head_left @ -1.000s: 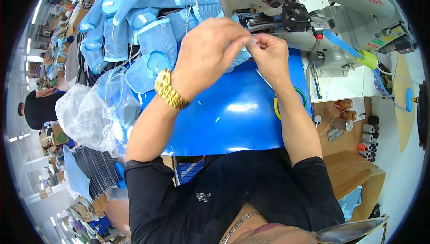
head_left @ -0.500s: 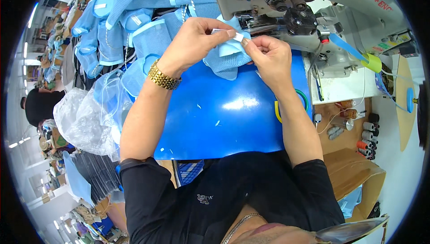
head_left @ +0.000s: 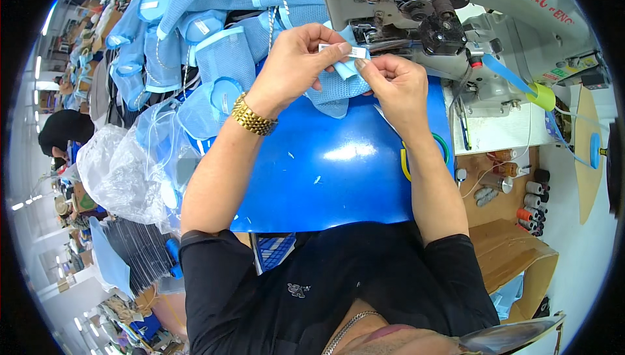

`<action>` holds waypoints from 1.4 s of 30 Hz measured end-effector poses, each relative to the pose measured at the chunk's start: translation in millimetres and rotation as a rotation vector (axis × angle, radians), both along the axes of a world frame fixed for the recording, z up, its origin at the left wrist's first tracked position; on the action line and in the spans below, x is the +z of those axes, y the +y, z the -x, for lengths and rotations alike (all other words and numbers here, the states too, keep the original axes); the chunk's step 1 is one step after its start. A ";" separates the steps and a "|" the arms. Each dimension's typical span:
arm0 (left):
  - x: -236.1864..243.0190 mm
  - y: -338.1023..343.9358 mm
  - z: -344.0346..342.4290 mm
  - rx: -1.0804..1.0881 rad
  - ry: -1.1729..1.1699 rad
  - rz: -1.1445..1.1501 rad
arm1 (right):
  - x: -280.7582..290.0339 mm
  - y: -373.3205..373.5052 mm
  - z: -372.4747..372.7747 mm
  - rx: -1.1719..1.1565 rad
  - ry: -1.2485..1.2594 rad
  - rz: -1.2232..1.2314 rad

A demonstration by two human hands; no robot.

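Note:
My left hand [head_left: 301, 62] pinches a small white label [head_left: 356, 52] between thumb and fingers, over a light blue mesh piece [head_left: 333, 98]. Thumb and fingers of my right hand [head_left: 398, 85] close on the blue fabric at the label's right end. Part of the mesh piece hangs below both hands, and its upper part is hidden behind them. The sewing machine [head_left: 437, 26] stands just beyond my hands. Scissors with a yellow and green handle [head_left: 406, 163] lie partly under my right forearm.
Blue mesh bags with cords [head_left: 224, 58] are heaped at the far left. Clear plastic wrapping [head_left: 120, 169] bulges beside the blue work surface [head_left: 312, 192]. Thread spools [head_left: 534, 200] and a cardboard box [head_left: 514, 251] are at the right. Another person [head_left: 65, 133] bends over at the left.
The label now shows more of its face above the fabric. Both hands have shifted slightly right. The person at the left has bent lower.

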State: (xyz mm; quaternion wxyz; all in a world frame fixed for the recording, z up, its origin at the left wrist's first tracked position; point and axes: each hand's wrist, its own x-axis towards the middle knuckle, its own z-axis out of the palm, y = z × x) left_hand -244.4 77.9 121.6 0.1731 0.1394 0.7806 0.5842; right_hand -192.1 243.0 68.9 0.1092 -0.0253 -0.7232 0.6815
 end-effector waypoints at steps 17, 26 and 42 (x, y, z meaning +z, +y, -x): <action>-18.5 14.6 -12.5 0.213 0.159 -0.003 | 6.3 6.8 -2.3 0.061 -0.009 -0.013; 2.8 4.7 0.0 -0.054 0.491 0.342 | 7.1 3.8 -1.9 0.024 -0.008 -0.052; 23.9 2.3 15.1 -0.264 0.084 0.324 | 5.5 7.3 -1.3 0.064 -0.029 -0.028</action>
